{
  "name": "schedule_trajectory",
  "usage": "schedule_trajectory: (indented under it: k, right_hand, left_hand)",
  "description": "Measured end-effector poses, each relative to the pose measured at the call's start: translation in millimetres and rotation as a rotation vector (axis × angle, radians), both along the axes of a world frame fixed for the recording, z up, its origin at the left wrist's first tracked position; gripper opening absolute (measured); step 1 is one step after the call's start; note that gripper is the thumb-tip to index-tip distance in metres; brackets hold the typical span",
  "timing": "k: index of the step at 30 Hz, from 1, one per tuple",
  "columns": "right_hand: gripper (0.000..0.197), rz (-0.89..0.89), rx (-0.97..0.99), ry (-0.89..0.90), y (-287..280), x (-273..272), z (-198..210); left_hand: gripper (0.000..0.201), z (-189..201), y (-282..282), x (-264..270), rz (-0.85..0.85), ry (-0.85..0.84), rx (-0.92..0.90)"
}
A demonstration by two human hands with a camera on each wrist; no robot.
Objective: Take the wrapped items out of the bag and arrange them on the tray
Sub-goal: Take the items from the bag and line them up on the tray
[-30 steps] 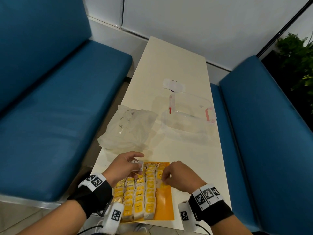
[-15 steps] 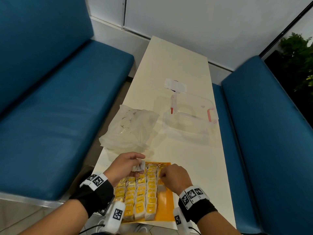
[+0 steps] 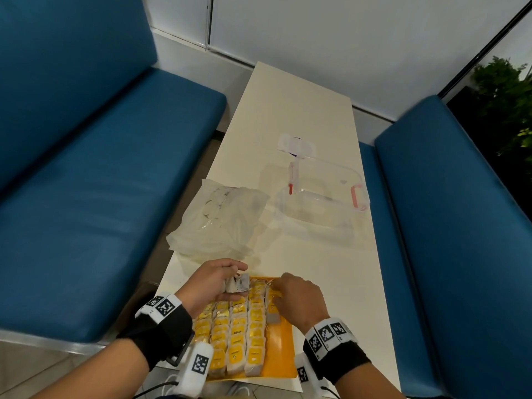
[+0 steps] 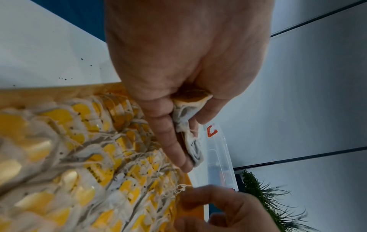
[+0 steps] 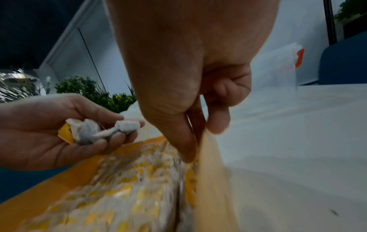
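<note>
Left hand (image 3: 211,283) curled over the tray's (image 3: 280,352) far left corner, fingers and thumb holding a few tea bags (image 3: 237,283). Right hand (image 3: 299,300) low over the tray's far right, thumb and fingers pinched on a bag (image 5: 206,150) there; that view is blurred. Rows of yellow-tagged bags (image 3: 239,338) fill most of the tray, which sits at the table's (image 3: 325,283) near edge. Plastic bag (image 3: 218,220) lies crumpled just beyond the tray. Clear container (image 3: 319,208) to its right.
</note>
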State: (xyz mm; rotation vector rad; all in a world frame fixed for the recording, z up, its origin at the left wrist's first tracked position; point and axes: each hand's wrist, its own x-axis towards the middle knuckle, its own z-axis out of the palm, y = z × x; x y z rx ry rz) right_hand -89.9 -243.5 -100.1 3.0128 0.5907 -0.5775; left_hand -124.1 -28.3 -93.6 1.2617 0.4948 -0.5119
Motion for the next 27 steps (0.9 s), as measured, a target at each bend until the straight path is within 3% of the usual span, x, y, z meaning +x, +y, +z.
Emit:
schedule_trajectory:
  k: [4,7,10,16,21,27]
  right_hand:
    - [0.032,0.013,0.247,-0.097,7,-3,25]
    - [0.035,0.109,0.401,0.01,21,-9,32]
    - [0.036,0.146,0.397,0.048,29,-15,27]
    - [0.034,0.157,0.327,-0.035,31,-19,23]
    - [0.044,0.148,0.368,-0.112,33,-23,26]
    - [0.016,0.004,0.475,-0.183,30,-21,28]
  left_hand:
    - [0.027,4,-3,0,0.013,0.04,-0.06]
    - [0.027,6,-7,1,0.009,0.051,-0.089]
    - [0.028,11,-8,0,0.018,0.08,-0.152]
    - [0.027,10,-8,-1,0.007,0.116,-0.135]
    - [0.029,13,-9,-4,-0.011,0.114,-0.19]
    - [0.026,15,-6,-6,-0.12,0.059,-0.091]
